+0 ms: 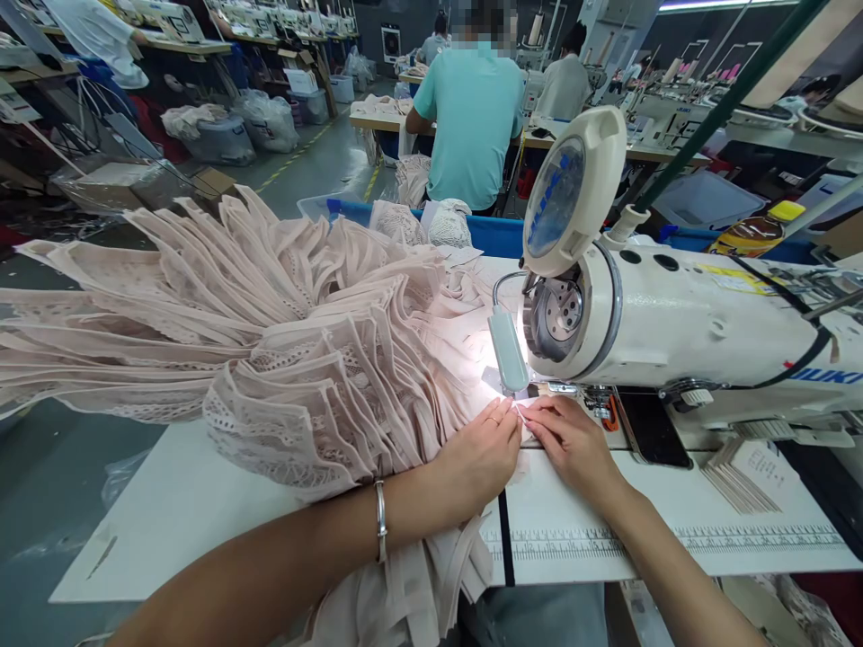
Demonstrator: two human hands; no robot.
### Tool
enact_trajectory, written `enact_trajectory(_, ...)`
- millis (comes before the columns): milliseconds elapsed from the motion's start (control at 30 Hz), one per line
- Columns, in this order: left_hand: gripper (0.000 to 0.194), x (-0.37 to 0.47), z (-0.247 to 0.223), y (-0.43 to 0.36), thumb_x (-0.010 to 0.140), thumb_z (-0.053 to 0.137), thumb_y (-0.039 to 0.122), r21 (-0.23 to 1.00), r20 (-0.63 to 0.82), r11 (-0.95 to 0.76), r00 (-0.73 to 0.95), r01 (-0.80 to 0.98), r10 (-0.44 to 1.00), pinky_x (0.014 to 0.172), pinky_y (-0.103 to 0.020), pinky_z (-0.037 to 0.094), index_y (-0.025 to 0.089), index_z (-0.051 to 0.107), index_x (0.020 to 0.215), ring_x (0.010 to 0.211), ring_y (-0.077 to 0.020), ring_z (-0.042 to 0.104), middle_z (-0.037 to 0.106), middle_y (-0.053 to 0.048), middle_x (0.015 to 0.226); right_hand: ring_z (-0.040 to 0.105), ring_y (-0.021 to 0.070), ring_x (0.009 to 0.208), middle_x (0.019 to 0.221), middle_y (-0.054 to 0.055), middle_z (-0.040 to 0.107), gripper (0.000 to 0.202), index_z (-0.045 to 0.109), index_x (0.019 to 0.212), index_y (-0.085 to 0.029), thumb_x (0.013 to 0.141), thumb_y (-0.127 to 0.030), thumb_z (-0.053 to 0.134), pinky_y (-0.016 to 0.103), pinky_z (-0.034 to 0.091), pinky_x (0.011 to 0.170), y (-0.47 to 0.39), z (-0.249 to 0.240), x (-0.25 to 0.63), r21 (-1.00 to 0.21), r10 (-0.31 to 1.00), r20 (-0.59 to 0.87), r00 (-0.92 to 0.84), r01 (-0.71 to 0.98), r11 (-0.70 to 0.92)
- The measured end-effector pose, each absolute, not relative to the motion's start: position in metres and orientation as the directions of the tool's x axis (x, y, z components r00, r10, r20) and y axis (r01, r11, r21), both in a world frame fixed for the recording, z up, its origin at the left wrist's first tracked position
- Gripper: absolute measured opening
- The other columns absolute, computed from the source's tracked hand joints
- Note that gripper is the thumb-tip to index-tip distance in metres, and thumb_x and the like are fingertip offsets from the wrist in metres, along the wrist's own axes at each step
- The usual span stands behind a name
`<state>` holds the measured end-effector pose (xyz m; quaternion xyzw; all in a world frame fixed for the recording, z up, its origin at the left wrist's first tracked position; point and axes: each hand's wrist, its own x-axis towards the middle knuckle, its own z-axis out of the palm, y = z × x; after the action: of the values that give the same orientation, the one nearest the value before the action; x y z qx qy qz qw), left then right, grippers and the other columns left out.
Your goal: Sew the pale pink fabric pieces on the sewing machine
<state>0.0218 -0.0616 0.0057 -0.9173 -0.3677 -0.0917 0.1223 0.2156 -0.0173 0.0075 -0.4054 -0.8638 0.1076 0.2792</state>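
Observation:
Beneath the head of a white sewing machine (680,314), my left hand (489,449) and my right hand (570,440) meet fingertip to fingertip. Both pinch a small piece of pale pink fabric (524,412) under the bright work lamp (509,350). The needle area is largely hidden behind the lamp and my fingers. A large heap of pale pink lace-trimmed fabric pieces (351,359) lies against my left forearm, spilling past the table's left edge. More of the same cloth hangs over the front edge below my left wrist.
A phone (653,429) lies right of my right hand, beside stacked fabric strips or cards (748,476). A ruler scale (586,543) runs along the white table's front. A bottle with a yellow cap (755,229) stands behind the machine. Ahead, a person in a turquoise shirt (472,126) sits.

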Motion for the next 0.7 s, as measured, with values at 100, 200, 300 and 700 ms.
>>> enact_trajectory(100,0.031,0.022,0.011,-0.062,0.094,0.040,0.005,-0.096,0.270,-0.620,0.620,0.779,0.737,0.114,-0.046,0.036,0.003,0.054,0.121,0.122,-0.0278,0.057,0.063,-0.017,0.122,0.063,0.0236,0.096,0.100,0.008,0.070,0.024,0.071,0.109,-0.021,0.099,-0.023,0.050,0.038,0.052,0.088,-0.023,0.007,0.213,-0.214,0.679,0.419,-0.602,0.661,0.719)
enact_trajectory(200,0.026,0.023,0.014,-0.062,0.091,0.037,-0.002,-0.058,0.234,-0.535,0.533,0.843,0.813,0.097,-0.042,0.047,0.010,0.057,0.103,0.098,-0.0244,0.062,0.063,-0.011,0.100,0.063,0.0262,0.097,0.102,0.011,0.072,0.029,0.069,0.113,-0.016,0.097,-0.013,0.046,0.040,0.051,0.087,-0.028,0.007,0.205,0.040,0.618,0.412,-0.670,0.691,0.722)
enact_trajectory(300,0.024,0.025,0.012,-0.060,0.090,0.039,-0.004,-0.010,0.191,-0.598,0.589,0.801,0.785,0.077,-0.034,0.049,0.013,0.057,0.091,0.081,-0.0203,0.058,0.062,-0.008,0.088,0.063,0.0255,0.104,0.108,0.013,0.073,0.039,0.068,0.115,-0.012,0.094,-0.003,0.038,0.039,0.049,0.095,-0.028,0.006,0.201,0.187,0.562,0.392,-0.729,0.661,0.727)
enact_trajectory(700,0.024,0.025,0.025,-0.057,0.093,0.044,0.006,-0.117,0.082,-0.719,0.729,0.685,0.680,0.086,-0.036,0.048,0.002,0.063,0.107,0.099,-0.0251,0.059,0.062,-0.018,0.107,0.069,0.0249,0.106,0.130,0.007,0.069,0.062,0.060,0.138,-0.024,0.086,0.000,0.038,0.044,0.057,0.094,0.002,-0.005,0.228,0.004,0.742,0.127,-0.658,0.749,0.663)
